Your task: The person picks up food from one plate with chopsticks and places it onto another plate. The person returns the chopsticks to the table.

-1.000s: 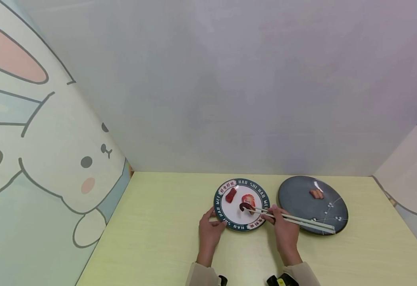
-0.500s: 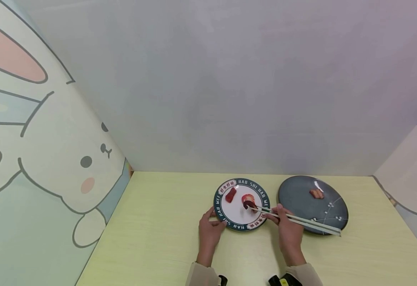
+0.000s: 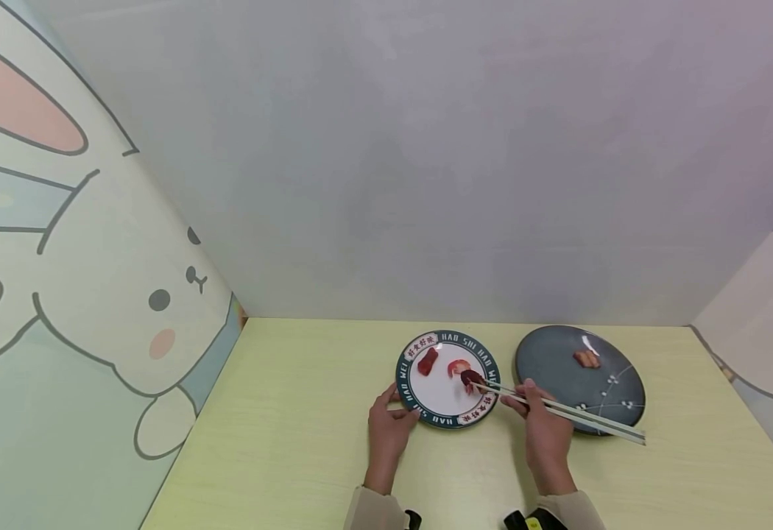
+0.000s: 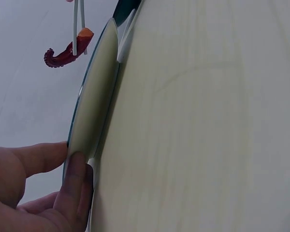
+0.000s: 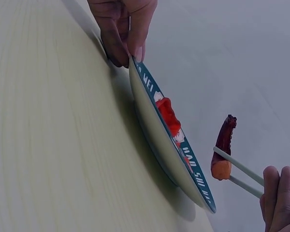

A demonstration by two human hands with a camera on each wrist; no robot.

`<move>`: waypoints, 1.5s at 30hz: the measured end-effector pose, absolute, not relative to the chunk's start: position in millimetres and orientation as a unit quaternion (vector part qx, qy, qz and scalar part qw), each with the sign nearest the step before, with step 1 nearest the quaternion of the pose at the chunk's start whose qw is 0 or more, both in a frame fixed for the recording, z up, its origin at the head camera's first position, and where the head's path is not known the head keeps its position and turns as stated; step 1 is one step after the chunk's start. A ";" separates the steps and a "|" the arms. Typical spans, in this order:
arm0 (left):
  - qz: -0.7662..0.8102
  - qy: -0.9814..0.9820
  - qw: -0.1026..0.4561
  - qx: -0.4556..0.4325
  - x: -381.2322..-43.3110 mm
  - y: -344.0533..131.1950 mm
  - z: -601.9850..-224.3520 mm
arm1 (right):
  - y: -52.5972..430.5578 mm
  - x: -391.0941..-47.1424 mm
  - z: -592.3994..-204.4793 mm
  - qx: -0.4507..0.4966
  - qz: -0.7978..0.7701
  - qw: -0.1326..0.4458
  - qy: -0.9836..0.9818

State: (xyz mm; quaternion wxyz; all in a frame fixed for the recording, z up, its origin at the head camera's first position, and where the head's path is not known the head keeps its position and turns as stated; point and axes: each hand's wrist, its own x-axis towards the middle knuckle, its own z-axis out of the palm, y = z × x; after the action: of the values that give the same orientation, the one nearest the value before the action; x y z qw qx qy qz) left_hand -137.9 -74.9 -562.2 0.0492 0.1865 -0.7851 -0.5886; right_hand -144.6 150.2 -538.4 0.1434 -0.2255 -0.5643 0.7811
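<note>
My left hand (image 3: 389, 433) pinches the near-left rim of a white plate (image 3: 434, 394) with a dark teal lettered border. My right hand (image 3: 547, 440) holds a pair of pale chopsticks (image 3: 601, 422). Between the chopstick tips is a dark red octopus tentacle piece (image 5: 224, 140) with an orange end and a curled tip. Both wrist views show it raised above the plate, apart from it. On the plate lie a red chunk (image 3: 428, 361) and a red-and-white slice (image 3: 457, 366), which the tentacle partly overlaps in the head view.
Right of the white plate stands a dark grey plate (image 3: 548, 361) with a white blossom pattern, bearing brownish-pink pieces (image 3: 587, 358). The chopsticks' back ends reach over its near edge. A grey wall (image 3: 453, 169) rises behind the pale table (image 3: 294, 412).
My right hand, with the chopsticks and tentacle piece, has moved right and slightly nearer, toward the white plate's right side. My left hand and both plates have stayed in place.
</note>
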 end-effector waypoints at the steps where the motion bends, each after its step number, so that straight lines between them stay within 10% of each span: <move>1: -0.588 -0.786 0.052 0.185 -137.6 -74.9 -562.1 | 150.8 -144.5 -538.3 -0.225 0.783 0.145 -0.562; 45: -0.587 -0.788 0.055 0.179 -137.6 -74.7 -559.0 | 196.0 -144.6 -533.3 -0.249 0.821 0.203 -0.471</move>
State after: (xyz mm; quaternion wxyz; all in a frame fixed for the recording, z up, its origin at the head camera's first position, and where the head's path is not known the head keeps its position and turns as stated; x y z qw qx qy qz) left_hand -137.6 -74.7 -559.0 0.0546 0.1790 -0.7876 -0.5871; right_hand -144.6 196.0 -533.3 0.2028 -0.2491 -0.4715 0.8213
